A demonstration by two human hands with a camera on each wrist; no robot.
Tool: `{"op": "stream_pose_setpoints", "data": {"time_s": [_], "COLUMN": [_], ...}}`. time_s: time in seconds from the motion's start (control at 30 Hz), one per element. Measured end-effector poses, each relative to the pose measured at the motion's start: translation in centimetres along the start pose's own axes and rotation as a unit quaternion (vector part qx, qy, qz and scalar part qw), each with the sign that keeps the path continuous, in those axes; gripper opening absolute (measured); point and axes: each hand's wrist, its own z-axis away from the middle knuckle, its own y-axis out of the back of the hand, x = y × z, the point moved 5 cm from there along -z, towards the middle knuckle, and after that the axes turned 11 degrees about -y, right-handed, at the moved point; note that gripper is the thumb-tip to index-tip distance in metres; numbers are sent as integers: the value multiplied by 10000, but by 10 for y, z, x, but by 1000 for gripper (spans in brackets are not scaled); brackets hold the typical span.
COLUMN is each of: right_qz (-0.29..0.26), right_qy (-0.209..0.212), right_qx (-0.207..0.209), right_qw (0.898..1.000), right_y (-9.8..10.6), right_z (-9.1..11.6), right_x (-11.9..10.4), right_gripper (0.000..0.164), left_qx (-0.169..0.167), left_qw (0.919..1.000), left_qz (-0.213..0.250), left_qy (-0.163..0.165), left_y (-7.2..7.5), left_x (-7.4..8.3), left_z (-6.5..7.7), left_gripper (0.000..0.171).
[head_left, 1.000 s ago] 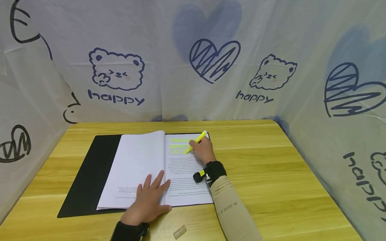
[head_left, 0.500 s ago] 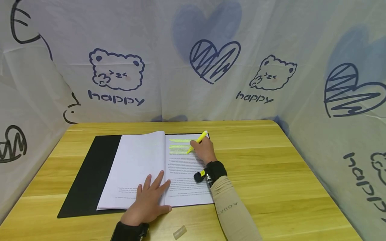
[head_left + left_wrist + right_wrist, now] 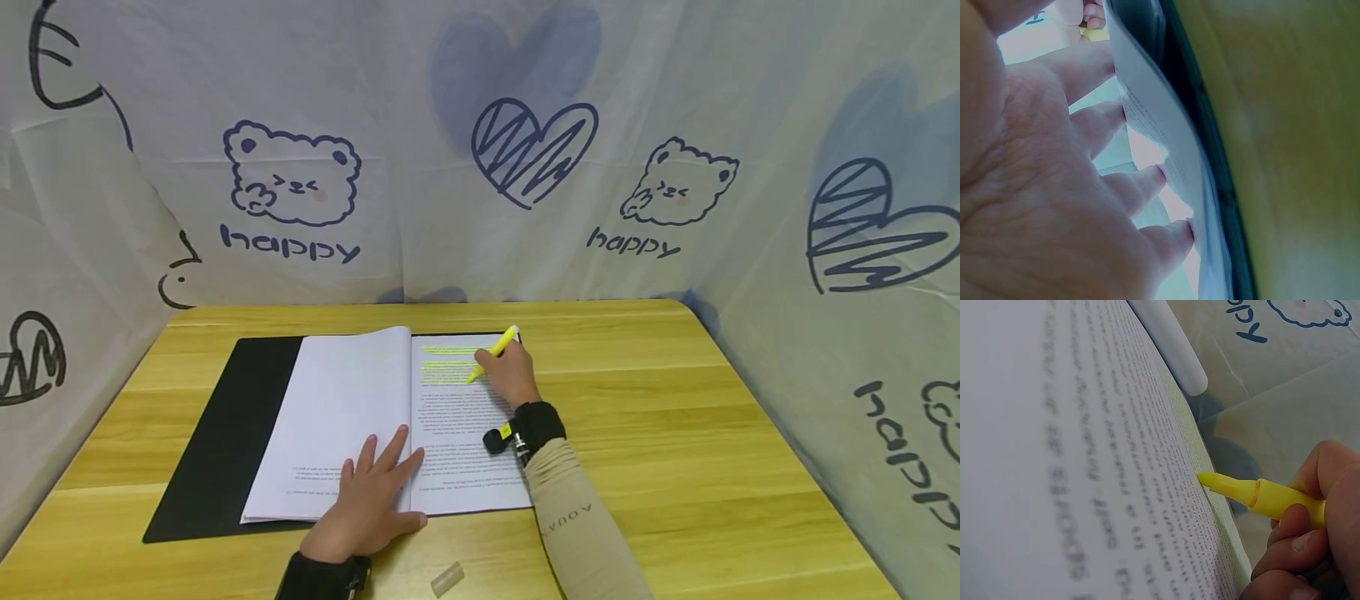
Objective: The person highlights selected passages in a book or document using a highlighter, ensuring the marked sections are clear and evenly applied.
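My right hand (image 3: 512, 373) pinches a yellow highlighter (image 3: 504, 340), its tip down at the printed right-hand page (image 3: 472, 454) near the upper text. Several lines there bear yellow marks. In the right wrist view the highlighter's (image 3: 1279, 500) tip meets the page close to the marked strip. My left hand (image 3: 367, 504) lies with fingers spread across the lower part of the left page (image 3: 337, 400) and the fold. The left wrist view has those fingertips (image 3: 1175, 234) touching the paper. Both pages belong to an open document in a black folder (image 3: 217, 433).
A small translucent pen cap (image 3: 447, 578) lies on the wooden table (image 3: 675, 467) near its front, between the forearms. White cloth (image 3: 420, 167) printed with hearts and bears hangs behind the table and at both sides.
The right hand and highlighter have slid slightly to the right along a line of text. The left hand has stayed in place.
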Motion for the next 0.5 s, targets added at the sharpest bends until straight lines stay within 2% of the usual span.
{"op": "stream_pose_setpoints", "data": {"time_s": [0.5], "right_qz": [29], "right_qy": [45], "right_qx": [-37], "right_qw": [10000], "right_y": [3], "right_z": [0], "right_x": [0], "right_gripper": [25], "left_qx": [-17], "left_qw": [10000], "left_qz": [-51], "left_qy": [3], "left_y": [-1], "left_x": [-1], "left_z": [-1], "left_gripper": [82]}}
